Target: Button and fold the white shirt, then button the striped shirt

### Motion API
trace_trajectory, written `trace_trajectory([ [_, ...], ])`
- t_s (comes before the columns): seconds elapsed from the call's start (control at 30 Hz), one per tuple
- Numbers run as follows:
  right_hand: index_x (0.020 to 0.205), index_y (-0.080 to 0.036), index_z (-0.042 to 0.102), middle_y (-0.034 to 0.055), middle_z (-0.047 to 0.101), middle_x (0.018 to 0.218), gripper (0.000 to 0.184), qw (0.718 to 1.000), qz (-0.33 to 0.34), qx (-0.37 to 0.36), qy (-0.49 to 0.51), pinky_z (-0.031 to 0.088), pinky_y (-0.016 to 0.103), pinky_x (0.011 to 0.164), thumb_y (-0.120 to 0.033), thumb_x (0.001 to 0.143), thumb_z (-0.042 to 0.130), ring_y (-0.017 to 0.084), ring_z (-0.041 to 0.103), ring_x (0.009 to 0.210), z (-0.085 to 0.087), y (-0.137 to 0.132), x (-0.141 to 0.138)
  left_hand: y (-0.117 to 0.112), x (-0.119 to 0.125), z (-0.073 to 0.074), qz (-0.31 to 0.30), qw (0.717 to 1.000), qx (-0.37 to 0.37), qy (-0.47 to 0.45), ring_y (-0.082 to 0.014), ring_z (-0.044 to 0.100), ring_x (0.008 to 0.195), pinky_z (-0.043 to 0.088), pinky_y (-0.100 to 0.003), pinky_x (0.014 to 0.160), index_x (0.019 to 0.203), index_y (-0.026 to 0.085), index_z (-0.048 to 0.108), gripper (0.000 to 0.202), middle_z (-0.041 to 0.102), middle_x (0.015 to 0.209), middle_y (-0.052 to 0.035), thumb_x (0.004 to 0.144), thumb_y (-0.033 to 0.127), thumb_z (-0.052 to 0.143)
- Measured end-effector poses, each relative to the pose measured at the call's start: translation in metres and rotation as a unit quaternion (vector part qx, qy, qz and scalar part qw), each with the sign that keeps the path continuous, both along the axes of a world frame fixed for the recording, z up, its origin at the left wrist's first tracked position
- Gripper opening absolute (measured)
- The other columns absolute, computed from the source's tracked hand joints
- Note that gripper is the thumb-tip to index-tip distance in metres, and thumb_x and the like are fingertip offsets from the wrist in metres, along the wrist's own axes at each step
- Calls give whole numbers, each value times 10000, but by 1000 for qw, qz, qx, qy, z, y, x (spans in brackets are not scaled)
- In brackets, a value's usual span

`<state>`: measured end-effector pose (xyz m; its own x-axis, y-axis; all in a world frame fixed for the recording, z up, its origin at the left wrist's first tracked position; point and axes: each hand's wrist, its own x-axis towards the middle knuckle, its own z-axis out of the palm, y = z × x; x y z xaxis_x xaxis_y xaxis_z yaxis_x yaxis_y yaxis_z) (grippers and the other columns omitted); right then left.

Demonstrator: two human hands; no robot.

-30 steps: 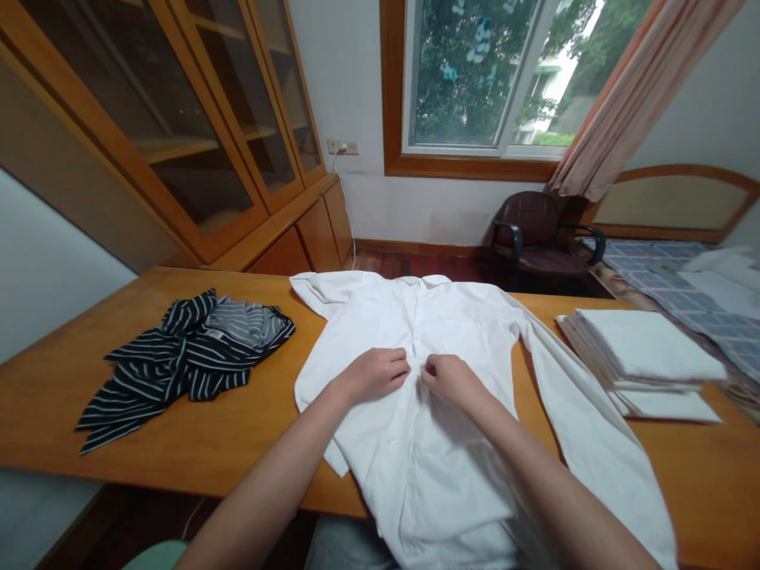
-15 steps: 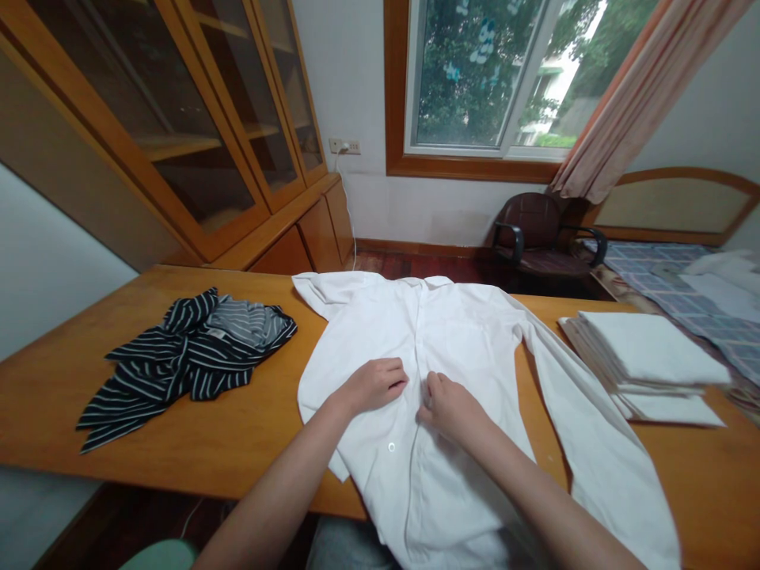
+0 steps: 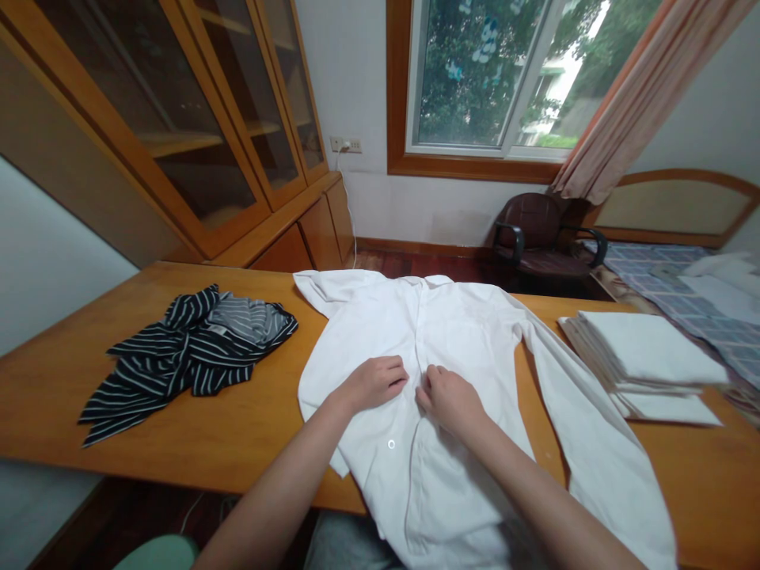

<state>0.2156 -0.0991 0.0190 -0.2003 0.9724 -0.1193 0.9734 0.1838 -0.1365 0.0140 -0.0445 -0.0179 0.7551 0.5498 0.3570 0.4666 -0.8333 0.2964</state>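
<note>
"Beyond your wooden table [image 3: 47, 388] you have a window [image 3: 463, 87] with a pink curtain [image 3: 641, 95], and a brown chair [image 3: 530, 222] stands below it. Where is your white shirt [image 3: 362, 324]?"

"Spread across the middle of your table, collar [image 3: 438, 280] toward the window, its lower end draped over the edge nearest you. One long sleeve [image 3: 577, 396] runs down on your right."

"And your hands?"

"Your left hand [image 3: 375, 382] and right hand [image 3: 451, 398] are near each other but apart, at either side of the front strip [image 3: 419, 336], fingers curled against the cloth. (Whether either one pinches it I cannot tell; your fingertips are mostly tucked under.) One small button [image 3: 391, 445] shows below your left hand."

"What else lies by you?"

"To your left, a black-and-white striped garment [image 3: 172, 356] in a crumpled heap; to your right, close beside the sleeve, a stack of folded white cloth [image 3: 650, 344]."
</note>
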Motion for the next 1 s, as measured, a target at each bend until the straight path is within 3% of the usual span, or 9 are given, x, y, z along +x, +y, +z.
trace_trajectory([
  [0.27, 998, -116, 647, 177, 721, 924, 205, 999, -18, -49, -16, 398, 306, 643, -226, 886, 517, 274, 691, 818, 8, 8, -7, -1, -1, 2, 4, 1000, 12, -4, -139, 600, 750, 475, -252, 670, 893, 183, 673, 207, 608, 835, -35, 978, 222, 488],
  [0.47, 811, -170, 652, 87, 707, 790, 116, 987, -42, -83, 130, 361, 273, 639, -243, 831, 564, 201, 630, 728, 10, 19, 3, -1, -1, 2, -6, 999, 34, 3, -146, 602, 746, 476, -263, 670, 894, 178, 665, 208, 614, 821, -36, 985, 218, 481],
  [0.57, 721, -177, 601, 26, 637, 704, 108, 958, -36, -85, 272, 370, 254, 650, -224, 801, 546, 160, 560, 684, 9, 24, 7, -2, -1, 4, -10, 999, 51, -8, -151, 607, 749, 479, -265, 674, 912, 172, 661, 222, 620, 808, -42, 996, 220, 461],
  [0.7, 710, -183, 580, -18, 554, 662, 113, 885, -51, -115, 448, 369, 242, 630, -259, 771, 523, 142, 502, 662, 3, 26, 9, -2, 0, 8, -14, 997, 73, -27, -159, 616, 764, 491, -278, 689, 935, 166, 652, 215, 630, 808, -48, 1001, 220, 455],
  [0.83, 673, -175, 576, -43, 486, 583, 170, 834, -86, -180, 514, 307, 244, 573, -326, 752, 564, 114, 420, 570, -7, 23, 10, -3, -1, 9, -16, 995, 95, -35, -162, 615, 769, 499, -282, 689, 954, 162, 647, 196, 635, 811, -48, 999, 214, 464],
  [1.0, 713, -162, 606, -47, 472, 568, 226, 799, -103, -200, 557, 281, 238, 551, -381, 766, 616, 103, 400, 552, -15, 15, 10, -3, -1, 5, -23, 993, 113, -22, -162, 604, 760, 496, -289, 683, 968, 165, 640, 192, 631, 812, -49, 1001, 212, 456],
])
